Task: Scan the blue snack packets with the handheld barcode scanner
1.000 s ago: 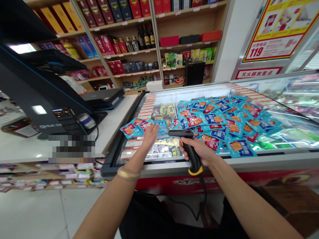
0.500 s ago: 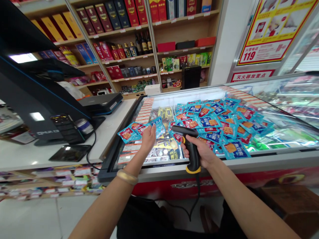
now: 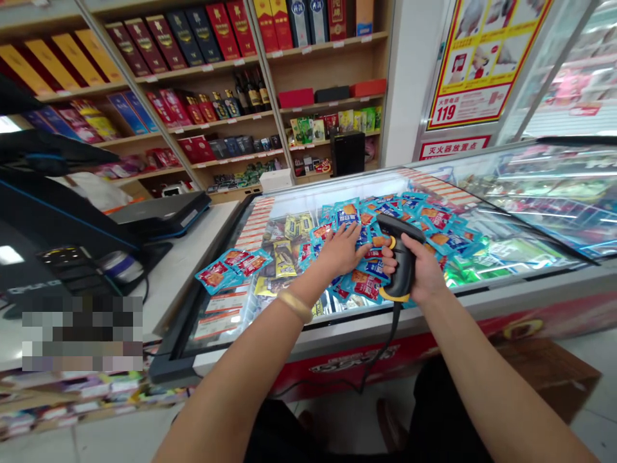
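My right hand (image 3: 424, 267) is wrapped round a black barcode scanner (image 3: 403, 273) with yellow trim, its head tilted over the heap and its cord hanging down. Flat on the heap of blue snack packets (image 3: 436, 218) lies my left hand (image 3: 343, 249), fingers spread, a gold bangle on the wrist. Its fingertips touch a blue packet (image 3: 348, 212) at the heap's near left; part of that packet is hidden. A smaller group of packets (image 3: 231, 269) rests on the glass to the left. The packets bear red or dark-blue labels.
A glass-topped freezer (image 3: 289, 331) holds the packets, with goods visible under the glass. To the left is a white counter (image 3: 168, 276) with a dark checkout machine (image 3: 53, 225). Shelves of boxes and bottles (image 3: 222, 103) stand behind. A brown carton (image 3: 554, 373) sits on the floor at right.
My left hand has moved from the small left group of packets to the large heap, its fingers now spread. The scanner stays in my right hand, now nearer the left hand. The view has shifted right.
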`<state>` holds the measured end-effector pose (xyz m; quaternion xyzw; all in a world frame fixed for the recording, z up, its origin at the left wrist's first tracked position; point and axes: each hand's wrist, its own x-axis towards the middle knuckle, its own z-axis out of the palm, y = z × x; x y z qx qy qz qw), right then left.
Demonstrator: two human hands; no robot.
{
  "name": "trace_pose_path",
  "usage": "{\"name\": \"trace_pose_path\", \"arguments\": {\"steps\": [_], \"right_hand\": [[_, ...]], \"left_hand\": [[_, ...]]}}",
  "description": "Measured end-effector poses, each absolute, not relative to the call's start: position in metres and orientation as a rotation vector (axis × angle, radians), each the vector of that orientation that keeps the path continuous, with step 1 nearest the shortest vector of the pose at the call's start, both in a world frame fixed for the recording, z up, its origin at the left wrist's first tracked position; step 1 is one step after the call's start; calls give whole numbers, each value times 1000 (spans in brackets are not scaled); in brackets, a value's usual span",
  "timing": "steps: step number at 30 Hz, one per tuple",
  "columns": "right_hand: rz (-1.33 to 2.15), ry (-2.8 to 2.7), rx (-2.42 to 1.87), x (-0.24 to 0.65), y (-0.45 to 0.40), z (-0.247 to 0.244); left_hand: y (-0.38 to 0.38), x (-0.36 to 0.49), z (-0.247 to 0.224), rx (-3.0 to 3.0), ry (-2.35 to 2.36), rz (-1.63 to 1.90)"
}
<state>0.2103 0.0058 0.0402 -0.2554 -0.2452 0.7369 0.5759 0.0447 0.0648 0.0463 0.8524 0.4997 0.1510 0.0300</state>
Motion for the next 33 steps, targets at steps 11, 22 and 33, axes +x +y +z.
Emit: {"name": "trace_pose_path", "arguments": {"steps": [11,22,33], "right_hand": [[1745,-552,-570,207,3,34],[1972,-627,-577,121,-18,27],[2071,-613,-668,96,-31,14]], "left_hand": [[56,14,41,2566,1611,914],[42,-128,26,2013,2554,327],[23,-137,9,1890,2030,1248]]}}
